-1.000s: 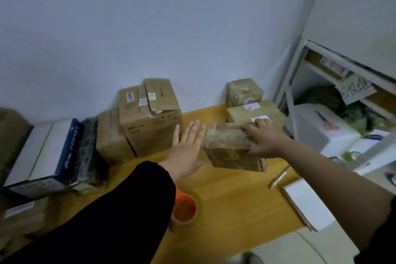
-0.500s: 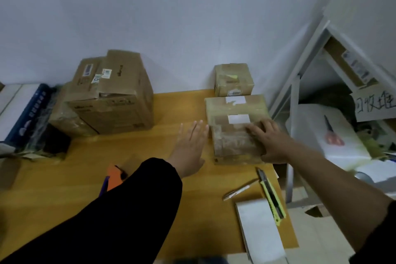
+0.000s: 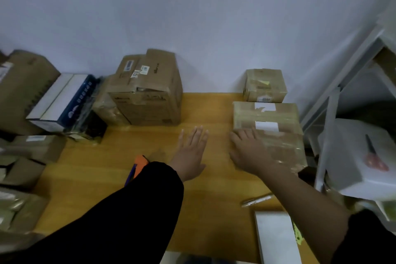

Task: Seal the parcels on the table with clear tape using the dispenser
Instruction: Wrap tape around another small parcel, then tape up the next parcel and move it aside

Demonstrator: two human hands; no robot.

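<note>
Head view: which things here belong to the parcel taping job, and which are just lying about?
Job: tape-wrapped parcel under the right hand; orange tape dispenser; labelled parcel behind it; large cardboard box.
Lying about: pen; white pad; scissors; blue-and-white box.

Nothing reads clearly. The large carton (image 3: 147, 92) at upper centre carries what looks like a barcode label, a small sticker and dark print, all blurred. White characters on the blue box (image 3: 79, 100) at left are illegible, and the white labels on the taped parcel (image 3: 278, 113) at right show nothing readable.
</note>
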